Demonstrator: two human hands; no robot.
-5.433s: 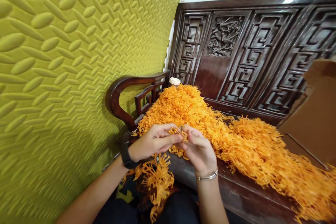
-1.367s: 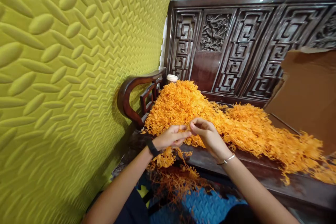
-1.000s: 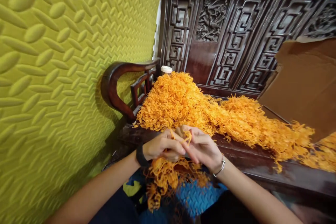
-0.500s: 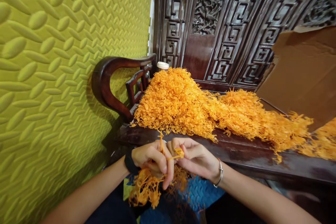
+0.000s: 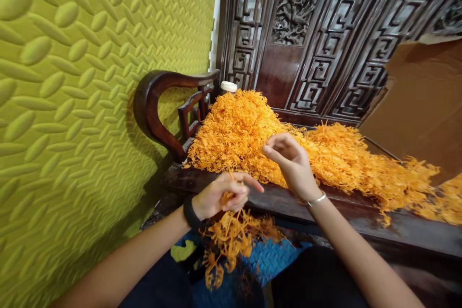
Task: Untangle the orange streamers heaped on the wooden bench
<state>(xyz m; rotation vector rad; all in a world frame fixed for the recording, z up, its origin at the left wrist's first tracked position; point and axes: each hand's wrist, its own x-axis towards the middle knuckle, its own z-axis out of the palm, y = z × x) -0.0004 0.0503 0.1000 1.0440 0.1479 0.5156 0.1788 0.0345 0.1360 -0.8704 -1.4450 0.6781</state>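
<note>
A long heap of orange stringy strands (image 5: 288,149) lies along the seat of a dark carved wooden bench (image 5: 335,211). My left hand (image 5: 222,195) is closed on a bunch of orange strands (image 5: 231,240) that hangs below it, in front of the bench edge. My right hand (image 5: 292,161) is raised over the heap, with fingertips pinched at strands on its top. A black band sits on my left wrist and a silver bangle on my right.
A yellow-green padded wall (image 5: 72,106) fills the left. The curved bench armrest (image 5: 159,106) stands beside the heap. A white-capped jar (image 5: 228,87) peeks out behind the heap. A brown cardboard sheet (image 5: 422,101) leans at the right. Blue patterned floor mat (image 5: 270,260) lies below.
My hands were together in front of the bench, working one strand. Now my right hand has lifted away up to the heap, while my left keeps the hanging bunch.
</note>
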